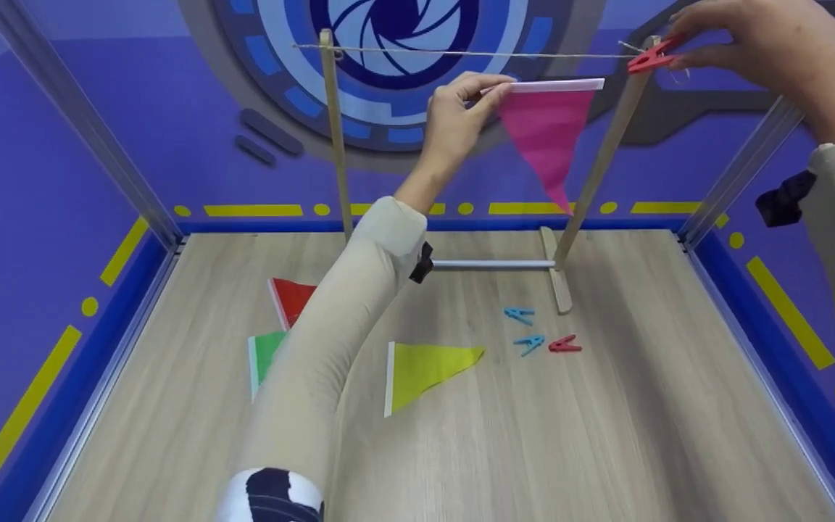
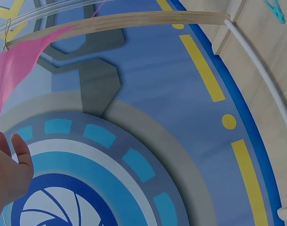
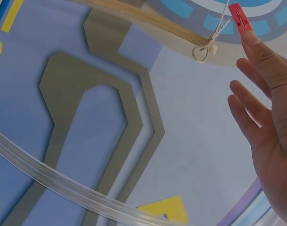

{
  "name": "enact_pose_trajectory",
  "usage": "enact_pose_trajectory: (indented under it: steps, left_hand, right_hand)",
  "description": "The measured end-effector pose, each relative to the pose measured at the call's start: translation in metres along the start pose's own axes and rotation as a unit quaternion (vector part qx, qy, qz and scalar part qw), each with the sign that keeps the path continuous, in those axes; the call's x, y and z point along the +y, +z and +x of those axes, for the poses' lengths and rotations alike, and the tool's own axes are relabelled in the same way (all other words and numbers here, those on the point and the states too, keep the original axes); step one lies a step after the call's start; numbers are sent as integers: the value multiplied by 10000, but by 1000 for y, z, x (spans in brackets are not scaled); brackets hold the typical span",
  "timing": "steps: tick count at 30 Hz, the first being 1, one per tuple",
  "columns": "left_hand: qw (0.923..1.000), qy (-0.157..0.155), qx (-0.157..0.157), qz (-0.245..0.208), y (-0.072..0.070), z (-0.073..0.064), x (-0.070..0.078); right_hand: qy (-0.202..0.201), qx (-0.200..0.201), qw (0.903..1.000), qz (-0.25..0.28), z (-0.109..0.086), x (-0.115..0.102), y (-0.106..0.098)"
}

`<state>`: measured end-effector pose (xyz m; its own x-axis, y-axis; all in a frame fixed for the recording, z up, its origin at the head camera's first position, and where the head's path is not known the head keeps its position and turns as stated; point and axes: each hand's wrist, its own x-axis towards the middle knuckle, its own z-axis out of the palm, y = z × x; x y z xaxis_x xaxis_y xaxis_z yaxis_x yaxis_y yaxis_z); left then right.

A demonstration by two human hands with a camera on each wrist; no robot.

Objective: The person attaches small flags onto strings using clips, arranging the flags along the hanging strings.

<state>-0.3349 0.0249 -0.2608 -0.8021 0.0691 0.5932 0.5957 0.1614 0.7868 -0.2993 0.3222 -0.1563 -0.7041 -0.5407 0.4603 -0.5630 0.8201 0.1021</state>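
Note:
In the head view my left hand point(image 1: 454, 119) pinches the left end of the white top strip of a pink pennant point(image 1: 548, 130), which hangs point down just below the string point(image 1: 461, 52). My right hand point(image 1: 758, 43) pinches a red clothespin point(image 1: 651, 59) by its handles, close to the string's right end by the wooden post point(image 1: 609, 152). The right wrist view shows this red clothespin point(image 3: 241, 20) beside the knotted string point(image 3: 208, 48). In the left wrist view the pink pennant point(image 2: 16, 63) reaches in from the left edge, above my left hand point(image 2: 14, 169).
Yellow point(image 1: 428, 370), green point(image 1: 265, 355) and red point(image 1: 293, 299) pennants lie on the wooden table point(image 1: 533, 449), the last two partly behind my left sleeve. Blue clothespins point(image 1: 530, 344) and another red clothespin point(image 1: 565, 344) lie right of centre. A left post point(image 1: 335, 130) and metal bar point(image 1: 493, 264) belong to the stand.

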Motion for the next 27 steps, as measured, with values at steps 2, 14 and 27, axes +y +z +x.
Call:
enact_pose_trajectory:
  steps: [2, 14, 27]
  left_hand:
    - [10000, 4, 9, -22, 3, 4, -7]
    - [9990, -162, 60, -421, 17, 15, -13]
    - [9982, 295, -238, 461, 34, 23, -9]
  right_hand:
    - [37, -26, 10000, 61, 1, 1, 1]
    - [682, -181, 9973, 204, 16, 2, -7]
    - [823, -835, 9929, 196, 34, -7, -13]
